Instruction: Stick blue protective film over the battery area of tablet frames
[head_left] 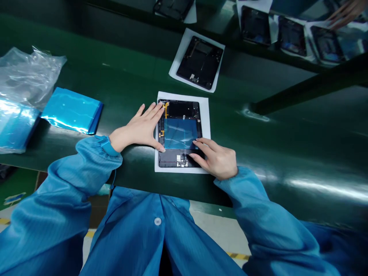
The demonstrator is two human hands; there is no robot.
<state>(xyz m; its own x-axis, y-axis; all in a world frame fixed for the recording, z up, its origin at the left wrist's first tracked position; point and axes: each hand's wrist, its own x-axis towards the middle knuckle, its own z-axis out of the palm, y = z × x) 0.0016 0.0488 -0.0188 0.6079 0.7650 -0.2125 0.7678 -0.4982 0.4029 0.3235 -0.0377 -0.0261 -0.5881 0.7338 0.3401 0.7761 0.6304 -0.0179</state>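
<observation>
An opened tablet housing (172, 159) lies on a white sheet (204, 115), with orange flex cables along its left side and a small circuit board near the bottom. A blue film sheet (179, 132) covers the middle of the housing and has creases or reflections. My left hand (145, 128) is open, its fingers spread and resting along the housing's left edge. At the lower right of the film is my right hand (217, 157). Its index finger touches the film by the corner, while the thumb stands apart, lower down over the housing.
Blue film sheets (73, 109) lie stacked to the left, beside a clear plastic bag (28, 76) with more blue sheets. A second tablet housing (200, 61) rests on white paper behind. Further housings (291, 36) sit beyond the ledge, near another person's hand (347, 13).
</observation>
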